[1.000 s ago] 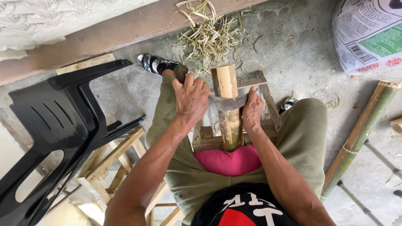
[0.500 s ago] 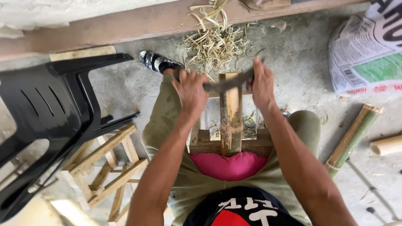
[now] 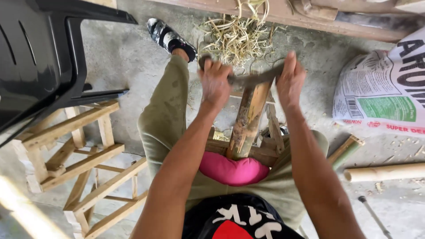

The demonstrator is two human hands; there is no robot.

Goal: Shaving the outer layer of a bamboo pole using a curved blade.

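Observation:
A split bamboo piece [image 3: 248, 119] stands tilted between my knees, its lower end against a pink cushion [image 3: 232, 170] on a small wooden stand [image 3: 261, 152]. A dark metal blade [image 3: 252, 79] lies across the bamboo's far end. My left hand [image 3: 215, 82] is closed around the blade's left end. My right hand [image 3: 290, 79] grips or presses its right end, fingers pointing away. Both arms are stretched forward.
A black plastic chair [image 3: 40, 57] sits at the left above a wooden stool frame [image 3: 79, 150]. Bamboo shavings [image 3: 239, 35] are heaped ahead by a wooden beam [image 3: 318, 17]. A printed sack [image 3: 385, 93] and bamboo poles [image 3: 385, 171] lie at the right.
Both hands and the blade have moved away from my body along the bamboo, toward its far end. The camera view has shifted, so the chair sits further left.

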